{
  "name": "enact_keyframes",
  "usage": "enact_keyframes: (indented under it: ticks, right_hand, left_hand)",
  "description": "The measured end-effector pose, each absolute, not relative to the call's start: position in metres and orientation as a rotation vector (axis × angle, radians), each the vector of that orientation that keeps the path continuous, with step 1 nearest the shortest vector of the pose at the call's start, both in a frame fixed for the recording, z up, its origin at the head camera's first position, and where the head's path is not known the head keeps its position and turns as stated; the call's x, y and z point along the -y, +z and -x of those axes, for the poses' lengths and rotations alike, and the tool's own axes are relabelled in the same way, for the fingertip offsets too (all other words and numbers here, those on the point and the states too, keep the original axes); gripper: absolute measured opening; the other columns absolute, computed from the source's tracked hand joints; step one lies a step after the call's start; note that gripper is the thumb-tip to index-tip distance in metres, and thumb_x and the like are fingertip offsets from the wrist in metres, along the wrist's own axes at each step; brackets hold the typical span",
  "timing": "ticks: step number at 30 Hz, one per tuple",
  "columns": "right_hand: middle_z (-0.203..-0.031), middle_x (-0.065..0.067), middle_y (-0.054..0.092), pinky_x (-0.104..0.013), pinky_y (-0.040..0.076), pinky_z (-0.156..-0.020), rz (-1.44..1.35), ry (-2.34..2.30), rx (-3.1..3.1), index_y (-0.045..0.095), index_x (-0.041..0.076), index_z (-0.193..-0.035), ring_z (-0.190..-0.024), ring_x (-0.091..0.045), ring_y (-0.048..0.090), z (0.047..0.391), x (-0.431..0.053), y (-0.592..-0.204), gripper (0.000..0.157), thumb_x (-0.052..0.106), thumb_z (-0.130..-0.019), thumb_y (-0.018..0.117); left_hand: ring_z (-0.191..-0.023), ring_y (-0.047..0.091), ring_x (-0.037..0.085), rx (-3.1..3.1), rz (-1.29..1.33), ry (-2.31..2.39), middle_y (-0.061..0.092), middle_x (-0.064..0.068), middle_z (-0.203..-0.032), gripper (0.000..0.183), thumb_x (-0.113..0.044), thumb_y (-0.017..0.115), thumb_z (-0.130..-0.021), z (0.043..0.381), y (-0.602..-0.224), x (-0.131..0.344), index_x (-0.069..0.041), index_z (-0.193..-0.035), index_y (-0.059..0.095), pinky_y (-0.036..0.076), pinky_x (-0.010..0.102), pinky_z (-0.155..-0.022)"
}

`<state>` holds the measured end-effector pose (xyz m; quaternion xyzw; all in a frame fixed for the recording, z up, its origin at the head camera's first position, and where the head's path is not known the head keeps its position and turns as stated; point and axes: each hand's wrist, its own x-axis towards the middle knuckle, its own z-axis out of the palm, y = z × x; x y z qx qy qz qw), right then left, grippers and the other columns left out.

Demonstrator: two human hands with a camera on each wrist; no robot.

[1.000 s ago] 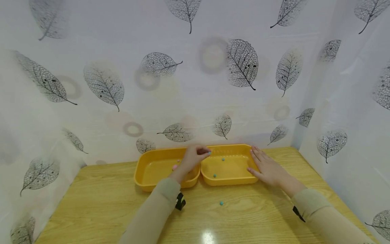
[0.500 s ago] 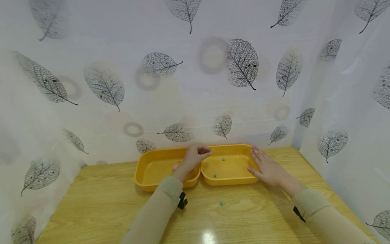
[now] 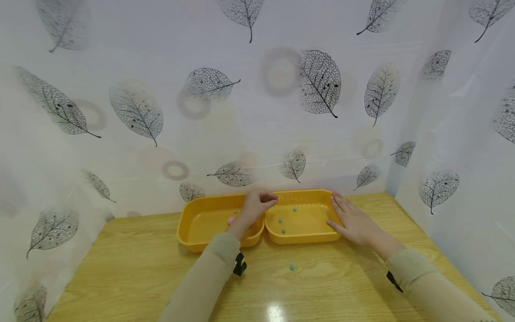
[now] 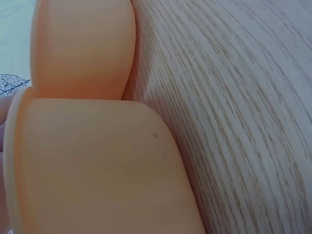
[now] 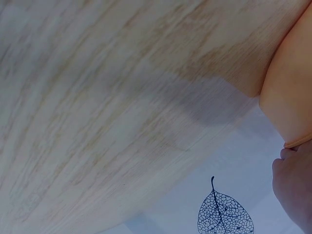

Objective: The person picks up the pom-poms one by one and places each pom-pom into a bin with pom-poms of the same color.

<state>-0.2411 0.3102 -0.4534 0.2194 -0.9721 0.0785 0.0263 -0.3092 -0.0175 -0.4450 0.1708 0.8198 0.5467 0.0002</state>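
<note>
Two yellow trays stand side by side on the table. My left hand [image 3: 254,209] reaches across the left tray [image 3: 201,245], and its fingertips hover over the near left part of the right tray [image 3: 310,238] with nothing visible between them. Inside the right tray lie small blue balls [image 3: 280,221]. A pink ball [image 3: 231,221] and a smaller pink bit [image 3: 235,211] are in the left tray, partly beside my left wrist. My right hand [image 3: 354,223] rests with straight fingers along the right tray's right end; in the right wrist view its knuckles [image 5: 295,180] show at the rim.
One more blue ball [image 3: 292,267] lies on the wooden table [image 3: 132,268] in front of the right tray. A white leaf-printed curtain [image 3: 257,112] hangs behind the trays and along both sides. The left wrist view shows mostly the trays' outer walls [image 4: 97,165].
The blue ball that was pinched in my left fingertips has dropped into the right tray, near its left end. Both hands have stayed in nearly the same place.
</note>
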Motion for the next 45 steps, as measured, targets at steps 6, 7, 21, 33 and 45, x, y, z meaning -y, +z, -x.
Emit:
enact_keyframes:
  ticks: [6,7,21,33,45]
  right_hand:
    - [-0.173,-0.033,0.015,-0.065,0.023,-0.13,-0.676,0.238,3.006,0.024,-0.015,-0.162,-0.16,-0.052,0.019,0.241,-0.31,-0.453,0.085,0.047,-0.11,0.051]
    - [-0.173,-0.033,0.015,-0.066,0.023,-0.13,-0.675,0.237,3.007,0.024,-0.015,-0.162,-0.161,-0.052,0.019,0.242,-0.31,-0.454,0.085,0.047,-0.11,0.051]
    - [-0.173,-0.034,0.016,-0.066,0.024,-0.13,-0.675,0.244,2.995,0.025,-0.015,-0.161,-0.161,-0.052,0.019,0.242,-0.311,-0.456,0.084,0.047,-0.11,0.051]
    - [-0.173,-0.034,0.016,-0.066,0.024,-0.13,-0.68,0.249,3.004,0.025,-0.015,-0.161,-0.161,-0.052,0.018,0.241,-0.311,-0.453,0.084,0.047,-0.11,0.051]
    - [-0.173,-0.034,0.016,-0.067,0.024,-0.129,-0.686,0.254,3.001,0.025,-0.015,-0.161,-0.161,-0.052,0.018,0.241,-0.31,-0.454,0.084,0.047,-0.11,0.05]
  left_hand:
    - [-0.093,0.075,0.026,-2.571,-0.535,1.718,0.081,0.02,-0.107,0.015,-0.005,0.075,-0.098,0.303,-0.438,0.018,0.003,-0.11,0.08,0.061,0.023,-0.079]
    - [-0.094,0.075,0.027,-2.568,-0.535,1.721,0.081,0.02,-0.107,0.015,-0.004,0.075,-0.098,0.302,-0.437,0.018,0.003,-0.11,0.08,0.061,0.023,-0.08]
    - [-0.094,0.078,0.025,-2.458,-0.639,1.776,0.08,0.021,-0.107,0.015,-0.002,0.076,-0.097,0.275,-0.419,0.023,0.006,-0.109,0.079,0.065,0.025,-0.085]
    - [-0.092,0.078,0.025,-2.349,-0.75,1.777,0.08,0.022,-0.107,0.015,-0.005,0.075,-0.098,0.242,-0.423,0.025,0.005,-0.109,0.079,0.061,0.016,-0.079]
    - [-0.09,0.075,0.012,-2.264,-0.825,1.756,0.08,0.024,-0.105,0.014,-0.004,0.076,-0.096,0.221,-0.445,0.026,0.005,-0.106,0.079,0.06,0.013,-0.078]
